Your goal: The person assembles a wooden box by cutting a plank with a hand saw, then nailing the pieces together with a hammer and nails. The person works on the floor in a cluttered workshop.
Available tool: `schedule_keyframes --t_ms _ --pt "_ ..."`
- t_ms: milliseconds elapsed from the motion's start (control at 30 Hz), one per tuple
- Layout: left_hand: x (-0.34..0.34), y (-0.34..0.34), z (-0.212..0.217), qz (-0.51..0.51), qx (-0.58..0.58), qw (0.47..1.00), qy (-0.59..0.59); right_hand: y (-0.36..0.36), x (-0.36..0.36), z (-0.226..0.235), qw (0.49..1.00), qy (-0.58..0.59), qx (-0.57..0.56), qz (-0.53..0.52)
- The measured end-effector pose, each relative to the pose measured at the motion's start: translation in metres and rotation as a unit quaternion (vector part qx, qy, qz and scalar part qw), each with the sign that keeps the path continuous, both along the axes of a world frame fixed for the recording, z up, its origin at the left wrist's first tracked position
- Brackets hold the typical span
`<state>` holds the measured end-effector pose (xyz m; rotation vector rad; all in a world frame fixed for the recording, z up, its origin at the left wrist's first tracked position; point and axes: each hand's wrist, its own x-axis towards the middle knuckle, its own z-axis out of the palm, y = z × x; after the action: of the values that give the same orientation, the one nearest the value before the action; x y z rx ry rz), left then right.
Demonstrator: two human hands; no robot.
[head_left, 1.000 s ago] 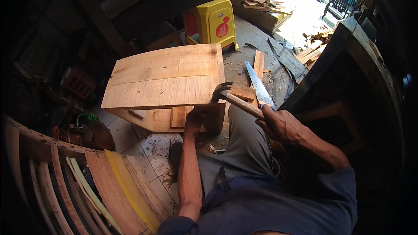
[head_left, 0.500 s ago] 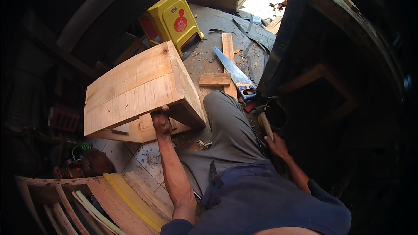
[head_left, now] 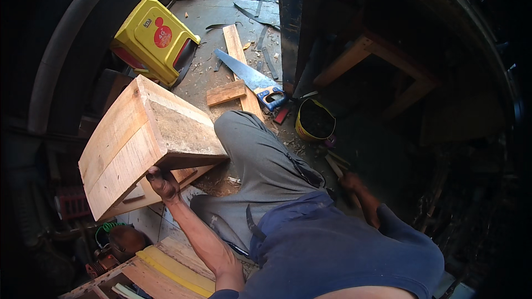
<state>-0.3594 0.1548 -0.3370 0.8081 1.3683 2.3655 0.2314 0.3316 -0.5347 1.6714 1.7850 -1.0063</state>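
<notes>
A: Head view, item one?
B: Wooden box (head_left: 145,147), pale planks, tilted on edge, left of the person's grey-trousered knee and resting on the floor. Left hand (head_left: 162,183) grips its lower edge, fingers (head_left: 154,176) clenched on the board.

A: Item two?
B: Right hand (head_left: 351,182), low at the person's right side in shadow. A wooden handle (head_left: 334,165) runs up from it; the fingers appear closed around that handle, though the dark hides detail. The tool's head cannot be made out.

A: Floor stock ahead of the knee?
B: Handsaw (head_left: 250,80), blue grip, lying across a long plank (head_left: 241,69). Short wood block (head_left: 226,93) just beside the plank, on its left. Yellow bucket (head_left: 314,120), dark inside, near the saw's grip, to the right.

A: Further back?
B: Yellow plastic stool (head_left: 153,40), tipped on its side, beyond the box. Shavings and offcuts scattered on the concrete floor (head_left: 221,19).

A: Near edge?
B: Stacked boards (head_left: 166,268), one with a yellow face, under the left forearm.
</notes>
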Motion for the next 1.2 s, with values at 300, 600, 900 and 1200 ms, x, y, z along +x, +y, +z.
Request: schedule_keyframes --t_ms 300,600,900,1200 --pt "-0.011 -0.020 -0.001 -0.021 -0.029 0.999 -0.018 0.132 -0.148 0.065 0.881 0.334 0.336 -0.004" --pt "-0.004 -0.013 0.009 0.019 -0.009 0.999 -0.042 0.179 -0.198 -0.052 0.952 0.100 0.213 0.195" --pt "-0.035 -0.047 0.000 0.048 0.040 0.996 -0.070 0.185 -0.171 -0.070 0.930 0.116 0.201 0.283" --pt "-0.026 0.004 -0.013 0.184 0.006 0.982 -0.033 0.214 -0.096 -0.037 0.946 0.017 0.292 0.140"
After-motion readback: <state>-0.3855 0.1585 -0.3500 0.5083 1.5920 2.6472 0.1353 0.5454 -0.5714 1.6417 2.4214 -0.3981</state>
